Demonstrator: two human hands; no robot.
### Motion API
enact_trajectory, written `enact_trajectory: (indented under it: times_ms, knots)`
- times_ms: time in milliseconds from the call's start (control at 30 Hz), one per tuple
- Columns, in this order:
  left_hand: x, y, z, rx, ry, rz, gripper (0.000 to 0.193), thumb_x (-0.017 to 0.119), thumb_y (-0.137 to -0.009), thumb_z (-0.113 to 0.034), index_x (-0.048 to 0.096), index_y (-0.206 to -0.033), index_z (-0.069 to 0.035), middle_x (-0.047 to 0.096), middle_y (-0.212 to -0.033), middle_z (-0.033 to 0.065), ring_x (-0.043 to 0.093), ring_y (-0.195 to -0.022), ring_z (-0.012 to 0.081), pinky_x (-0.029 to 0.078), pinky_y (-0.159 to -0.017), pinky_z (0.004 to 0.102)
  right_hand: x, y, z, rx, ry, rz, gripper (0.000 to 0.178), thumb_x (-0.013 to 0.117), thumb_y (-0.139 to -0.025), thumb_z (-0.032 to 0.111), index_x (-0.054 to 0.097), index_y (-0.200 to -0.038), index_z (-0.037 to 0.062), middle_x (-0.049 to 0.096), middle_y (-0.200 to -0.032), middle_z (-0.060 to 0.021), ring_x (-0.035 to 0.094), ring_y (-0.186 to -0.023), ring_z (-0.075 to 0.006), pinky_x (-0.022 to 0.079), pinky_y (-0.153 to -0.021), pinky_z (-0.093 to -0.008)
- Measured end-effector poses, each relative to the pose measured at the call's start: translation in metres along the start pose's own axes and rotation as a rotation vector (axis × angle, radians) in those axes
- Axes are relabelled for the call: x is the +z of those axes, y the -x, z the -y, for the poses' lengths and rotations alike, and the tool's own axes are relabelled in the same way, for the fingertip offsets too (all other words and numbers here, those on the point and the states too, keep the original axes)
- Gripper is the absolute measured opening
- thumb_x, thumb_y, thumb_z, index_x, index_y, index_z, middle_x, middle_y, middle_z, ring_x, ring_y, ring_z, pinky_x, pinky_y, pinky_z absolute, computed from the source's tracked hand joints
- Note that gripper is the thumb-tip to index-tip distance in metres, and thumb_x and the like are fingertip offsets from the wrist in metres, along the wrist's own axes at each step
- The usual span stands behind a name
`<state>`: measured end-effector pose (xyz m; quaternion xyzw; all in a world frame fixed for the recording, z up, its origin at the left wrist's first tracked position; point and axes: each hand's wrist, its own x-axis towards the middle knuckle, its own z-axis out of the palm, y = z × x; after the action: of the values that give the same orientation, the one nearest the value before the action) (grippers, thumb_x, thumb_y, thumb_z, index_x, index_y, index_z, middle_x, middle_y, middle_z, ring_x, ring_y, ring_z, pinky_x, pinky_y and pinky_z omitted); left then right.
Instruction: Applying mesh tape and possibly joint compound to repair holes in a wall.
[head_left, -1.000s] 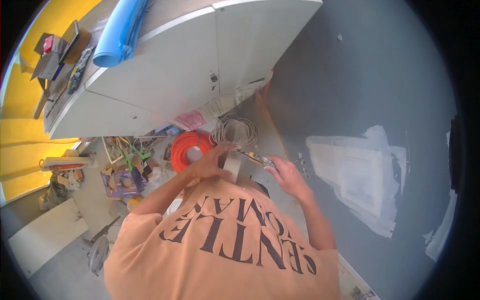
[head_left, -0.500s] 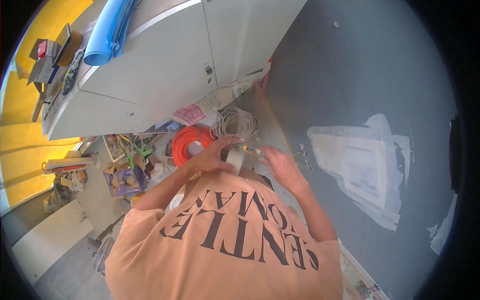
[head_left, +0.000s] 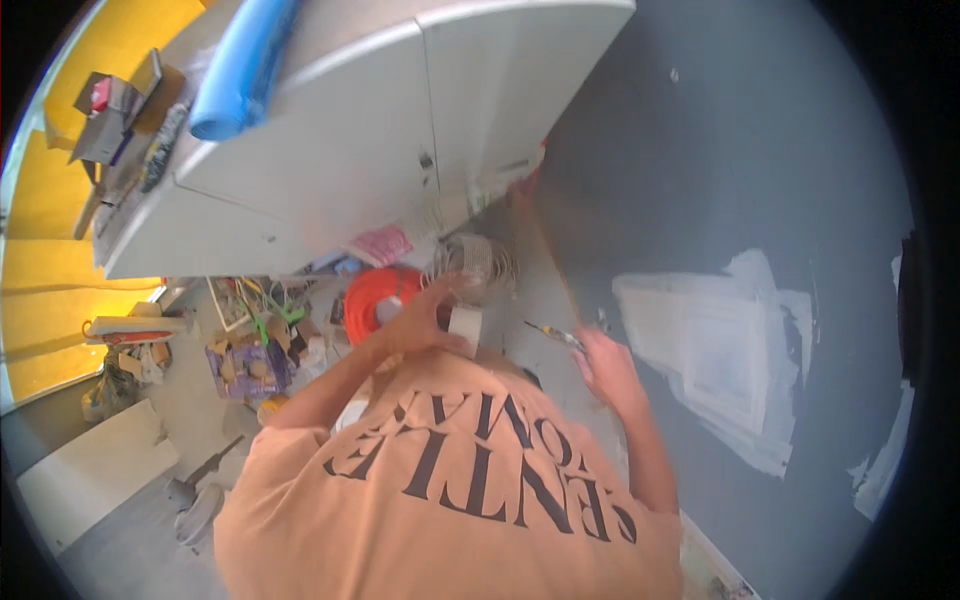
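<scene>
Gripped a white roll point(head_left: 464, 328) in the left hand point(head_left: 415, 325), right of the red coil point(head_left: 361, 300); clutched a slim tool point(head_left: 555, 334) in the right hand point(head_left: 607, 365), well apart; couldn't call anything finished yet!

Left hand point(head_left: 412, 326) curls wide; right hand point(head_left: 606, 368) clenches, well apart.

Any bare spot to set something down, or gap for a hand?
Free: floor between white board and purple box. For a hand: gap between white roll in left hand and tool in right hand. Crowded: floor left of orange coil, around that box.
</scene>
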<state>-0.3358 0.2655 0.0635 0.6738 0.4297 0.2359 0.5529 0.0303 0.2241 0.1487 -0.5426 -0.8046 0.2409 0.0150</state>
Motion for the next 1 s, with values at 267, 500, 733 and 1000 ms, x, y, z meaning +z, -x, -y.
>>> enact_trajectory:
  times_ms: [267,500,733,1000]
  knots:
    - [-0.078,-0.012,-0.160,0.451,-0.288,-0.176,0.097,0.097,-0.068,-0.022,0.049,-0.152,-0.009,0.051,-0.155,0.0142,0.046,-0.145,0.0376,0.042,-0.117,0.0521,-0.097,-0.083,0.034,0.076,-0.577,-0.613,0.037,0.061,-0.099,0.003,0.064,-0.136,-0.0015,0.072,-0.090,-0.0123,0.061,-0.071,-0.0150,0.051,-0.068,-0.0328]
    - [-0.134,-0.022,-0.224,0.771,-0.626,-0.590,0.109,0.100,-0.064,-0.026,0.044,-0.155,-0.008,0.054,-0.155,0.0146,0.053,-0.139,0.0395,0.046,-0.113,0.0524,-0.215,-0.271,0.106,-0.439,-0.133,-0.810,0.065,0.049,-0.092,-0.005,0.041,-0.157,-0.0035,0.055,-0.139,-0.0288,0.050,-0.134,-0.0434,0.039,-0.115,-0.0508]
    - [-0.204,-0.094,-0.293,0.701,-0.689,-0.949,0.103,0.096,-0.068,-0.019,0.042,-0.156,-0.005,0.050,-0.157,0.0142,0.054,-0.139,0.0363,0.043,-0.116,0.0493,-0.241,-0.424,0.105,-0.328,0.205,-0.650,0.063,0.061,-0.093,0.006,0.048,-0.155,0.0082,0.060,-0.133,-0.0204,0.054,-0.132,-0.0388,0.043,-0.113,-0.0487]
    - [-0.262,-0.155,-0.275,-0.070,-1.308,-0.676,0.083,0.089,-0.072,-0.010,0.053,-0.147,-0.005,0.049,-0.156,0.0114,0.058,-0.129,0.0400,0.046,-0.111,0.0498,-0.221,-0.372,0.115,-0.389,-0.369,-0.819,0.044,0.071,-0.092,0.010,0.066,-0.135,0.0028,0.065,-0.132,-0.0230,0.059,-0.126,-0.0413,0.044,-0.112,-0.0454]
